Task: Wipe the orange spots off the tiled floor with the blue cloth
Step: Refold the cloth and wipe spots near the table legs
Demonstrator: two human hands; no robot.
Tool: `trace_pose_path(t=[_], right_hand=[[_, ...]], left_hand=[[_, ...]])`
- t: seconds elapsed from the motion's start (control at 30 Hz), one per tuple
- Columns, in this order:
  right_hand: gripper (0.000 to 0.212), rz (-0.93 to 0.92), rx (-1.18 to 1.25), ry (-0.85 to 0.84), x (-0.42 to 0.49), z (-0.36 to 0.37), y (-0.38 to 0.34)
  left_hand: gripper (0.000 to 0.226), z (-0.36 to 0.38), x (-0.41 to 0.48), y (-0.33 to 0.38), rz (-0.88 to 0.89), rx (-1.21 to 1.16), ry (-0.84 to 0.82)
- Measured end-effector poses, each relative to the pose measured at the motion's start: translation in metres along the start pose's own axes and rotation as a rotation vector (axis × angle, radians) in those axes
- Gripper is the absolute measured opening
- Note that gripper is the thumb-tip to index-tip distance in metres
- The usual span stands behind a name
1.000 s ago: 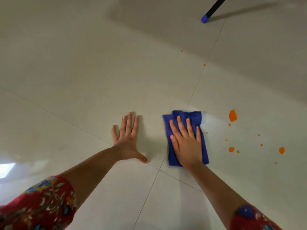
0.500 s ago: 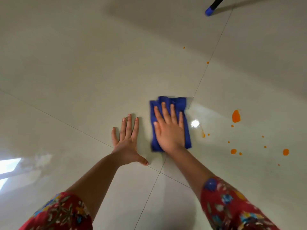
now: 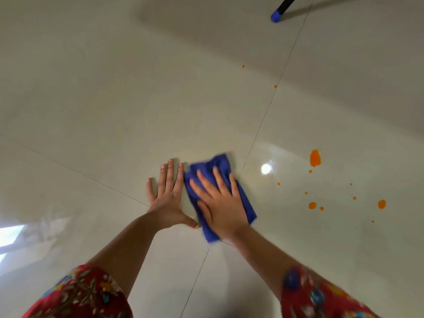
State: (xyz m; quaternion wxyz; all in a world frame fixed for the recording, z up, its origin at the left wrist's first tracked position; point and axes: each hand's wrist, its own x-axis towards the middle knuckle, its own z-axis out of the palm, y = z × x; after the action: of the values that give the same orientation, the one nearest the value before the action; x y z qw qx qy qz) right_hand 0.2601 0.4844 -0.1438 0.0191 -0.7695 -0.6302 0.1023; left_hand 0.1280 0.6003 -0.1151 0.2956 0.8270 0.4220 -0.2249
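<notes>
A folded blue cloth point(image 3: 218, 165) lies flat on the glossy cream tiled floor point(image 3: 114, 99). My right hand point(image 3: 218, 203) presses on it with straight, spread fingers. My left hand point(image 3: 169, 196) rests flat on the floor right beside the cloth's left edge, fingers straight. Orange spots lie to the right of the cloth: a large blot point(image 3: 315, 157), two medium drops point(image 3: 312, 205) point(image 3: 381, 204) and several small specks around them. Two more specks point(image 3: 275, 86) point(image 3: 243, 66) sit farther away near the grout line.
A black pole with a blue tip point(image 3: 276, 16) touches the floor at the top right. Thin grout lines cross under my hands. A bright light reflection point(image 3: 266, 168) shines on the wet-looking tile right of the cloth.
My right hand slid the cloth left and away, then back towards me, so it now lies against my left hand. The left hand stayed planted on the floor.
</notes>
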Motion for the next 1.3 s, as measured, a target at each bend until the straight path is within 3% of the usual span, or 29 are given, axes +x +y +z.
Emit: trace_pose_path(t=[0.1,0.23,0.3,0.43,0.53,0.6,0.73,0.87,1.0,1.07,1.13,1.23,1.3], right_hand=[[0.056,0.004,0.019,0.012,-0.050,-0.002,0.040],[0.053,0.341,0.013,0.054,0.022,-0.024,0.096],[0.053,0.405,0.061,0.064,0.052,-0.026,0.084],[0.053,0.179,0.042,0.046,0.047,-0.022,0.106],[0.051,0.336,0.023,0.063,0.076,-0.037,0.156],[0.052,0.465,0.020,0.073,0.114,-0.048,0.180],[0.053,0.536,0.089,0.071,0.173,-0.060,0.184],[0.052,0.304,0.042,0.062,0.131,-0.049,0.169],[0.053,0.664,0.107,0.070,0.152,-0.063,0.224],[0.052,0.712,0.139,0.094,0.201,-0.070,0.225],[0.052,0.582,0.128,0.090,0.232,-0.071,0.199],[0.051,0.310,0.063,0.081,0.211,-0.057,0.164],[0.052,0.316,0.048,0.091,0.175,-0.053,0.172]], left_hand=[[0.145,0.000,-0.001,-0.001,-0.017,-0.049,0.060],[0.085,0.000,0.007,0.017,-0.053,-0.151,0.360],[0.075,-0.016,0.035,0.038,-0.021,-0.183,0.417],[0.100,-0.052,0.099,0.077,-0.047,-0.245,0.239],[0.133,-0.057,0.114,0.091,-0.123,-0.191,0.078],[0.143,-0.054,0.116,0.090,-0.136,-0.155,0.049],[0.146,-0.058,0.118,0.090,-0.163,-0.117,-0.008],[0.147,-0.058,0.118,0.091,-0.173,-0.103,-0.019],[0.146,-0.059,0.116,0.092,-0.174,-0.101,-0.026],[0.145,-0.059,0.116,0.091,-0.176,-0.096,-0.023],[0.145,-0.060,0.116,0.093,-0.179,-0.092,-0.038],[0.146,-0.060,0.116,0.093,-0.193,-0.097,-0.039],[0.146,-0.061,0.116,0.094,-0.197,-0.100,-0.050]])
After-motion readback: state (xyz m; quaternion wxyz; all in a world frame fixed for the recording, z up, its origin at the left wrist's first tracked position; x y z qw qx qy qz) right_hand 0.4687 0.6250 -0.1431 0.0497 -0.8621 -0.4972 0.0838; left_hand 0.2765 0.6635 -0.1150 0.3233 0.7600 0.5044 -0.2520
